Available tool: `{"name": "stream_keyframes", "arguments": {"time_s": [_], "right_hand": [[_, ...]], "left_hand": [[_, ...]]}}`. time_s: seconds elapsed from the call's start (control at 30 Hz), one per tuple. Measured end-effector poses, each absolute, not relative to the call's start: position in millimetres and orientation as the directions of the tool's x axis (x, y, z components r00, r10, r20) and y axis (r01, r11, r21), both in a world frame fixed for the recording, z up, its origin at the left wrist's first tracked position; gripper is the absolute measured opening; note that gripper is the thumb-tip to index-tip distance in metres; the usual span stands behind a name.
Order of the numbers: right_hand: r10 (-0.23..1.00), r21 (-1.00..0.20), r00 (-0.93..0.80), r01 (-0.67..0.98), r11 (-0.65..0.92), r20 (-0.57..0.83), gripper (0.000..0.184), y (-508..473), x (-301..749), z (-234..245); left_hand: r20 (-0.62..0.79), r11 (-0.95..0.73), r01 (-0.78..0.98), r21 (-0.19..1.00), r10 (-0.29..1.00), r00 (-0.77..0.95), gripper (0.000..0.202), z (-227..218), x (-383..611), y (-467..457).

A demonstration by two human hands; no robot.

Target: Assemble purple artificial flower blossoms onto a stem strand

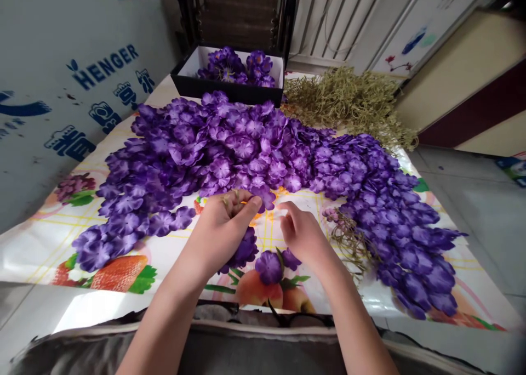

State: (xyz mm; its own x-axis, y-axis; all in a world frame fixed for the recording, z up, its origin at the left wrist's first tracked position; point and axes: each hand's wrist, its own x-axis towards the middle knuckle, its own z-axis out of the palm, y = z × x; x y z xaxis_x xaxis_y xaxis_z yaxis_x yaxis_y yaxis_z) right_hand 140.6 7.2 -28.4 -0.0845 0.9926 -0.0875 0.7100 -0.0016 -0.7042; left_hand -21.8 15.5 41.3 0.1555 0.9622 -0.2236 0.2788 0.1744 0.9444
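Observation:
My left hand (226, 219) is closed, with a purple artificial flower petal piece (263, 197) pinched between thumb and finger. Something thin and yellowish shows at its curled fingers, too small to name. Just to the right, my right hand (302, 229) has its fingers curled in, with the index finger toward the held petal piece; what it holds, if anything, cannot be made out. Beneath my hands lie a few loose purple petal pieces (269, 267). Beyond them spreads a large heap of purple petal pieces (242, 145), reaching down both sides.
A black box (187, 81) with white lining, holding assembled purple flowers (230, 67), stands at the back. Dry-looking greenish stems (349, 98) are piled back right, with a smaller bunch (349, 240) near my right hand. A fruit-print tablecloth (176, 249) covers the table.

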Motion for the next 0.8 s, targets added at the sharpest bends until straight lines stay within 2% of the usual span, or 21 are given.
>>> {"name": "stream_keyframes", "arguments": {"time_s": [0.07,0.17,0.3,0.4,0.47,0.53,0.6,0.8], "right_hand": [[0.994,-0.772,-0.064,0.636,-0.027,-0.088,0.021,7,144,-29],[0.992,-0.888,-0.065,0.456,-0.063,-0.104,0.003,5,150,-26],[0.989,-0.977,-0.106,0.197,-0.078,-0.101,0.013,2,158,-13],[0.988,-0.991,-0.119,-0.084,-0.107,-0.097,0.013,-2,162,-1],[0.986,-0.950,-0.148,-0.287,-0.122,-0.081,0.009,-4,163,5],[0.982,-0.912,-0.181,-0.392,-0.120,-0.052,0.005,-5,164,9],[0.981,-0.914,-0.190,-0.391,-0.108,-0.034,0.003,-8,165,12],[0.991,-0.975,-0.136,-0.220,-0.026,0.004,0.003,-17,162,24]], "left_hand": [[-0.203,0.145,0.301,0.943,0.964,0.173,0.027,41,-19,15],[-0.191,0.116,0.342,0.932,0.962,0.193,0.028,41,-15,14],[-0.186,0.097,0.407,0.908,0.965,0.185,0.028,40,-12,14],[-0.189,0.100,0.418,0.903,0.966,0.176,0.025,39,-11,14],[-0.190,0.089,0.420,0.903,0.960,0.204,0.023,39,-10,14],[-0.183,0.062,0.430,0.901,0.952,0.245,0.025,40,-8,13],[-0.174,0.034,0.446,0.894,0.944,0.278,0.026,40,-7,12],[-0.165,0.006,0.409,0.913,0.920,0.355,0.025,43,-6,8]]}}
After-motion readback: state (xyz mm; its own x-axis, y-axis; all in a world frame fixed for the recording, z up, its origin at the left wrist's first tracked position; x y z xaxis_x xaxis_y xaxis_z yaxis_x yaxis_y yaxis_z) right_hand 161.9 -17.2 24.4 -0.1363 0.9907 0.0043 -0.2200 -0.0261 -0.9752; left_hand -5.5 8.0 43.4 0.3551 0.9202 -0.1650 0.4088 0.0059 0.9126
